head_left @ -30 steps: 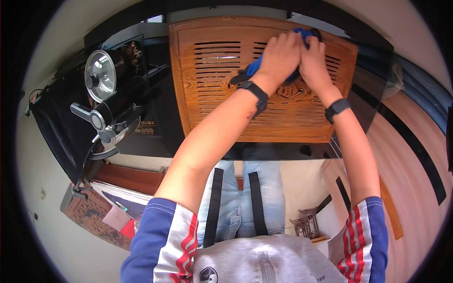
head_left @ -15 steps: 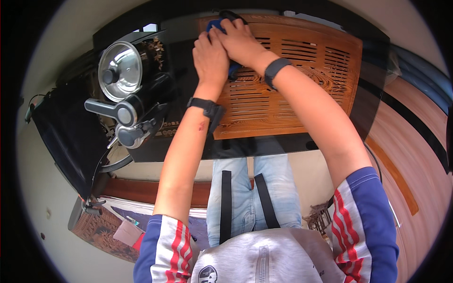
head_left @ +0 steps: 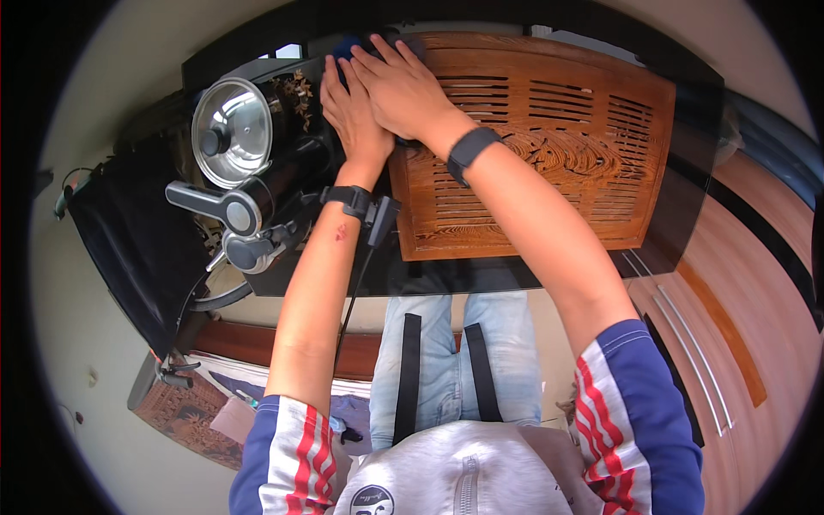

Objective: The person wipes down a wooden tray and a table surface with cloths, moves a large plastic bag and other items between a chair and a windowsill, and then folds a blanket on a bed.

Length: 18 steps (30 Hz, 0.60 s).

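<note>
A wooden slatted tray point(head_left: 541, 163) lies on a black glossy tabletop point(head_left: 506, 273). At its far left corner, my left hand point(head_left: 350, 120) and my right hand point(head_left: 403, 93) rest side by side, the right partly over the left. Both have their fingers stretched out flat, pointing away from me. Under the fingertips shows a bit of dark blue cloth point(head_left: 346, 45); most of it is hidden beneath the hands. The palms lie over the black strip beside the tray's left edge.
To the left stand a kettle with a glass lid point(head_left: 232, 133) and a black pot with a grey handle point(head_left: 197, 197). A black-covered object point(head_left: 129, 249) sits farther left. Pale wooden boards point(head_left: 755, 257) lie at the right, and my legs point(head_left: 498, 352) are below the table's near edge.
Both hands have slid left, off the tray's far left part toward the black surface beside it. Their fingers are straighter now. The blue cloth has shifted left under them.
</note>
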{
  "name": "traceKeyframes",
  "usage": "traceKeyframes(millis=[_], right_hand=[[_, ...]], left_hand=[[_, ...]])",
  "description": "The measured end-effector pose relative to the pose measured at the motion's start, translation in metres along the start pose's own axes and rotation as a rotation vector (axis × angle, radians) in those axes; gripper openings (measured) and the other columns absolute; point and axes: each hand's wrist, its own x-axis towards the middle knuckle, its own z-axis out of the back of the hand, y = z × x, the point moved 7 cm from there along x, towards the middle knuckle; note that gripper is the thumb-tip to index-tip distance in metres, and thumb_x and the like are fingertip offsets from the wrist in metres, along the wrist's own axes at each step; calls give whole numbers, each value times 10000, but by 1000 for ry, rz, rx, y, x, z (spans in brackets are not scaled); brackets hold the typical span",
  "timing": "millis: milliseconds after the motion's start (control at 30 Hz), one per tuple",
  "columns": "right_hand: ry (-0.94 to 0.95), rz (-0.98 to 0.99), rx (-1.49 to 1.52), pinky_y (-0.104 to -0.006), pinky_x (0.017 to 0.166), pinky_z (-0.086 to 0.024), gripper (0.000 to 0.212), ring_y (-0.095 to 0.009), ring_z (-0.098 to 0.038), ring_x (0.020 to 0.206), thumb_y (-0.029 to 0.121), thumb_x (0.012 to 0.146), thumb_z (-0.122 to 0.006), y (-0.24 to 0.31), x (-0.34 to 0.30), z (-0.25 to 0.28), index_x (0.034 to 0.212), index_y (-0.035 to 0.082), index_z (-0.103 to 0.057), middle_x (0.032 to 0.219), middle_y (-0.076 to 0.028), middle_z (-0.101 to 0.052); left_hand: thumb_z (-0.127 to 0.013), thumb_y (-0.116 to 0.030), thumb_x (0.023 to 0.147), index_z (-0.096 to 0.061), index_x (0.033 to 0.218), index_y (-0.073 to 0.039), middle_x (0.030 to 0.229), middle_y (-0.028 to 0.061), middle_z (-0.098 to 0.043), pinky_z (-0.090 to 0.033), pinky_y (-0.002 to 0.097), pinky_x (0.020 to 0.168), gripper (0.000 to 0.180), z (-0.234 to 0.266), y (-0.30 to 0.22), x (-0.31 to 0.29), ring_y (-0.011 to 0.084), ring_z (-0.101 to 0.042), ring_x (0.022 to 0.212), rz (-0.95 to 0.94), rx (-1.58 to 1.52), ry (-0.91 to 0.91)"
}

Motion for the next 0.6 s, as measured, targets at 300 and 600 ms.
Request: traceKeyframes(millis=[300,600], right_hand=[[-137,-223,63,-406,1167,-288,505,-247,-393,1399,164,886,-480,-73,-33,25,1378,66,-542,1485,-74,-472],[-248,-456,-115,-420,1161,-294,509,-289,-407,1387,172,855,-489,-227,-154,132,1339,40,-572,1452,-117,-502]], left_hand=[[-591,-215,890,-223,1508,58,1571,269,-218,-142,517,1192,769,-44,-58,24,398,-155,1485,-244,47,98],[-569,-166,839,-272,1516,-15,1572,219,-261,-161,501,1193,755,-127,-267,24,353,-193,1484,-564,-25,139]])
